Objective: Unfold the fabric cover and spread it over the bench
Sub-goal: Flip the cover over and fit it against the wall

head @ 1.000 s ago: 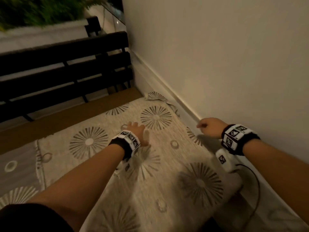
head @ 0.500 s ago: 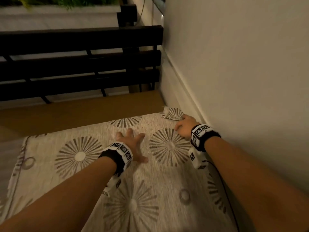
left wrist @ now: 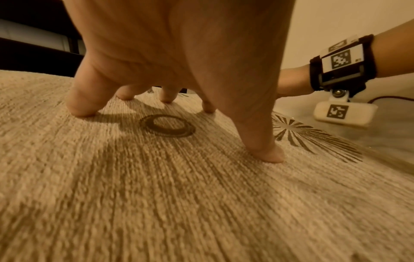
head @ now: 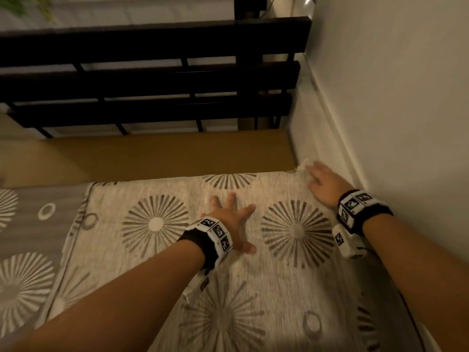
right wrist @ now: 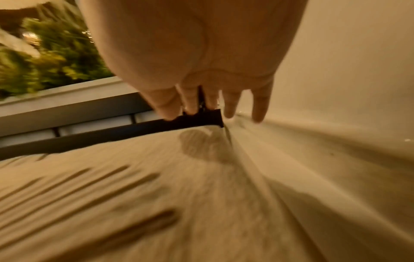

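From the head view, the beige woven fabric cover with grey sunburst prints (head: 253, 288) lies flat on the tan-topped desk (head: 152, 153), short of the black slatted backrest (head: 152, 72). The left hand (head: 229, 221) presses it, fingers spread; the right hand (head: 323, 182), fingers straight, reaches its corner near the backrest.

The left wrist view shows fingertips (left wrist: 268, 154) planted on soft, ribbed cloth that looks light and limp.

The right wrist view is blurred; the fingers (right wrist: 260, 106) look extended. The corners and hems seem best to pinch.

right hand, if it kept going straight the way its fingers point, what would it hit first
Probably the cover's far corner by the wall; the right hand already reaches toward it, fingers straight. Past that, bare bench, then the dark railing. Depth is unclear.
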